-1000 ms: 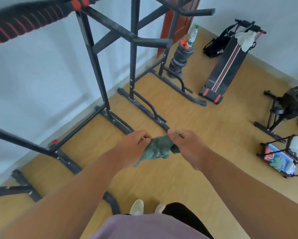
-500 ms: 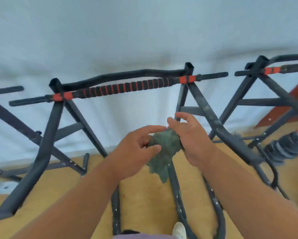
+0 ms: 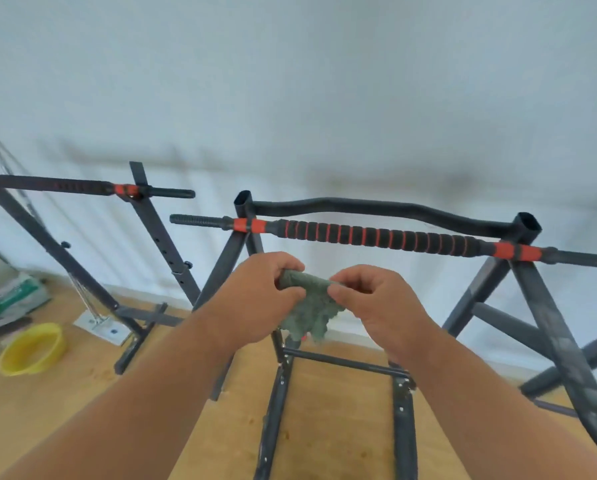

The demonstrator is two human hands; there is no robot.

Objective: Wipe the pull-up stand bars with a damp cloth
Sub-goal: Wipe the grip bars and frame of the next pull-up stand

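A dark green cloth (image 3: 309, 304) hangs between my two hands at the middle of the view. My left hand (image 3: 259, 296) grips its rolled upper left edge, and my right hand (image 3: 376, 303) pinches the upper right edge. Just beyond the hands runs the pull-up stand's straight bar (image 3: 376, 237), wrapped in black foam with red rings. Behind it a bent black bar (image 3: 376, 207) joins the two uprights. The cloth is a little below and in front of the foam bar, not touching it.
A second pull-up stand (image 3: 82, 187) is at the left against the white wall. A yellow bowl (image 3: 30, 348) sits on the wooden floor at the far left, with a white and green bag (image 3: 16, 297) behind it. Black frame legs (image 3: 402, 420) cross the floor below my hands.
The view has swung left and the foam bar now lies right of centre. My hands have moved apart and stretched the bunched cloth out between them.
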